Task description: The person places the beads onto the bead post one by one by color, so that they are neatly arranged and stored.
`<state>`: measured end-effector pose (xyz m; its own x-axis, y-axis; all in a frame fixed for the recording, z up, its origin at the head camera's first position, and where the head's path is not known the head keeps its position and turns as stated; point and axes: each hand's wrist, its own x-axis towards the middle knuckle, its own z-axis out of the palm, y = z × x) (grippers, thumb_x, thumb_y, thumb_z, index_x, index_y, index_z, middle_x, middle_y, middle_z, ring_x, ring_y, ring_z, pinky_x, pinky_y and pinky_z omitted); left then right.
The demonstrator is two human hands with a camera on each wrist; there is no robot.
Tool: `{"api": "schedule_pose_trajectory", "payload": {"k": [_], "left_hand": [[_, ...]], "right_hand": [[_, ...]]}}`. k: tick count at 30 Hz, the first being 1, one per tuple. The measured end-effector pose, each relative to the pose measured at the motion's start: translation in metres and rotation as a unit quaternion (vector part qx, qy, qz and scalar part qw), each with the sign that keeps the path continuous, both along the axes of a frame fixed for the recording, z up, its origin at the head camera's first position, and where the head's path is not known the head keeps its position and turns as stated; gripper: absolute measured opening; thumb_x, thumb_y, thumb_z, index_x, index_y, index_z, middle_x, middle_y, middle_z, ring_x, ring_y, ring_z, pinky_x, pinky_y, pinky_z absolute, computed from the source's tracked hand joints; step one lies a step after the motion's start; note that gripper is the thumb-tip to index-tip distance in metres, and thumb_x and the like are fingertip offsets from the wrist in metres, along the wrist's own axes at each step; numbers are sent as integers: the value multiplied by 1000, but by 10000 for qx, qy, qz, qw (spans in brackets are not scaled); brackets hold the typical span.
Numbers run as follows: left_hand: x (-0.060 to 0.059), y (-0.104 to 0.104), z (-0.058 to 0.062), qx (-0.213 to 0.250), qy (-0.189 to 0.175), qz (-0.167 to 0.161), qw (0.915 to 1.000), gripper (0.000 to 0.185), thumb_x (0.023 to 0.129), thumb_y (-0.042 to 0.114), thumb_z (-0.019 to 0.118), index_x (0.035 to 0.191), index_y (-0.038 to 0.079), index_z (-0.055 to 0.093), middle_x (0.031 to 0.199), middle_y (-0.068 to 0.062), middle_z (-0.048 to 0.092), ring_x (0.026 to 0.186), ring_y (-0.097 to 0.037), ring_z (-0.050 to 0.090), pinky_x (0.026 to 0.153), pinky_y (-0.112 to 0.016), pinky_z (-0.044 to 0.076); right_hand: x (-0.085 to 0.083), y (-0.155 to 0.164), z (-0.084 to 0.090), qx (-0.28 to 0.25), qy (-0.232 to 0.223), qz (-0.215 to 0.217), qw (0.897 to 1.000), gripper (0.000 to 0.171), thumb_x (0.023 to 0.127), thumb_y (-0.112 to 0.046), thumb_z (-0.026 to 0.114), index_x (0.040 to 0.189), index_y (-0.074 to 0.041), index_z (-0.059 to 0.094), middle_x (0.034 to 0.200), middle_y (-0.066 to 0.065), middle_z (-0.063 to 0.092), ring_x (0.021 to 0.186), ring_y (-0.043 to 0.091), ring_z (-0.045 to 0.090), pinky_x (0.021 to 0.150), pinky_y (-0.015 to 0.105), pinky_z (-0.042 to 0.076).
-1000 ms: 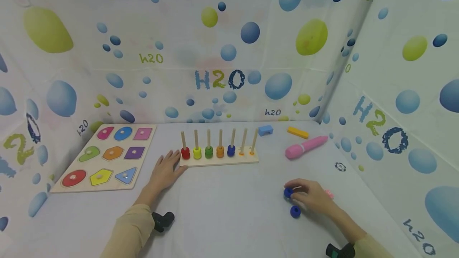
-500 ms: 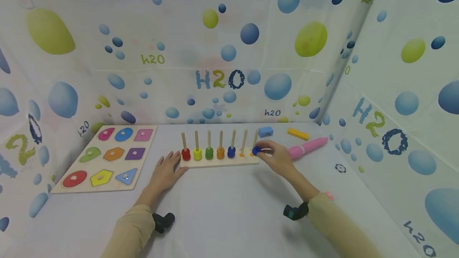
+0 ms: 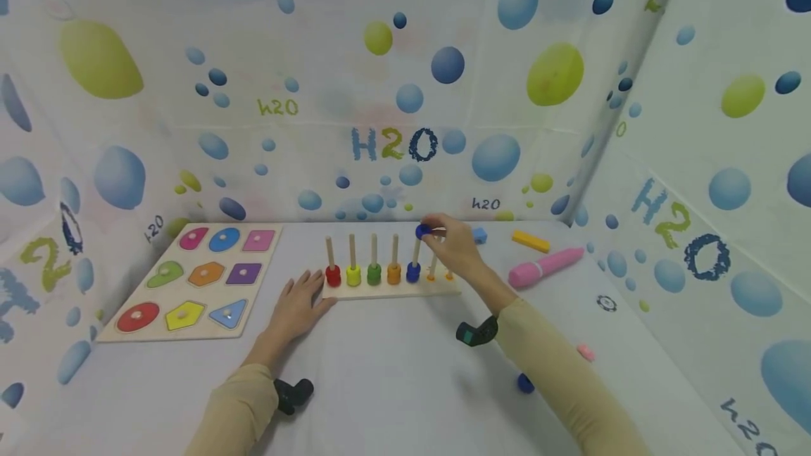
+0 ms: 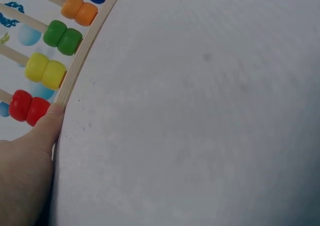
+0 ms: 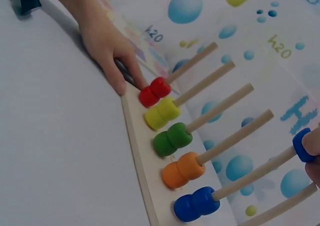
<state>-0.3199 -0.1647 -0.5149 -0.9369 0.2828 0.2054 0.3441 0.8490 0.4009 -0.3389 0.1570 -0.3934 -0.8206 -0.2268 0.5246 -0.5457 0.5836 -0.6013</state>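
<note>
A wooden peg board point(image 3: 393, 292) stands on the white table. Its first five pegs carry two beads each: red point(image 5: 155, 91), yellow point(image 5: 162, 113), green point(image 5: 172, 139), orange point(image 5: 183, 170) and blue point(image 5: 196, 204). The two right-hand pegs hold no beads and are partly behind my right hand point(image 3: 457, 245). Thumb and fingers of that hand pinch a blue bead point(image 3: 422, 231) at the top of the fifth peg. My left hand point(image 3: 296, 309) rests at the board's left end, fingers extended, thumb point(image 4: 54, 117) against its front corner.
A shape puzzle board point(image 3: 190, 283) lies at left. Right of the peg board are a blue block point(image 3: 479, 236), a yellow block point(image 3: 531, 241) and a pink marker-shaped object point(image 3: 546, 267). Another blue bead point(image 3: 525, 383) and a small pink piece point(image 3: 586, 352) lie beside the right sleeve.
My right hand has picked a blue bead off the table and carried it left and away, past the last peg, up to the fifth peg's tip. The left hand has stayed put.
</note>
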Motion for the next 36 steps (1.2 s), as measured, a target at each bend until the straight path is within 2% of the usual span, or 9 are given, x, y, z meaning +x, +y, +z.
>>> {"api": "schedule_pose_trajectory", "payload": {"k": [6,13,21,26,30,36], "left_hand": [[1,2,-2,8,-30,0,10000,71,91,46,58,141,-1,40,146,-19,37,138,-38,23,111,-57,9],[0,3,0,-31,77,19,10000,71,91,45,58,141,-1,41,145,-19,38,137,-39,24,111,-58,10],[0,2,-2,-29,101,25,9999,70,90,45,59,140,-1,41,145,-19,38,137,-39,25,111,-58,11],[1,2,-2,-62,50,61,10000,71,90,46,58,141,-1,41,145,-19,38,137,-39,24,111,-58,10],[1,2,-1,-81,9,57,10000,71,90,46,58,141,-1,40,146,-19,37,138,-39,24,111,-58,10],[0,1,-1,-81,84,23,9999,70,91,45,58,140,-2,41,145,-20,38,137,-39,24,111,-58,10]], "right_hand": [[-4,-2,0,122,-104,-29,9999,27,85,2,65,112,-1,62,105,10,66,98,18,63,84,22,52],[-3,1,3,312,113,-96,9994,26,86,-3,66,112,-3,62,109,10,66,100,19,63,85,23,52],[6,18,-4,-231,227,147,9994,24,86,1,65,109,1,62,104,10,66,98,21,63,85,26,52],[23,35,-17,-709,-64,389,9967,22,87,1,64,108,1,63,104,13,67,97,24,64,83,27,53],[49,53,-26,-982,-599,640,9913,23,86,5,64,109,6,62,104,19,66,97,32,64,83,31,54],[91,90,-41,-718,-1556,709,9827,22,87,4,63,108,9,62,102,19,67,96,34,64,82,28,54]]}}
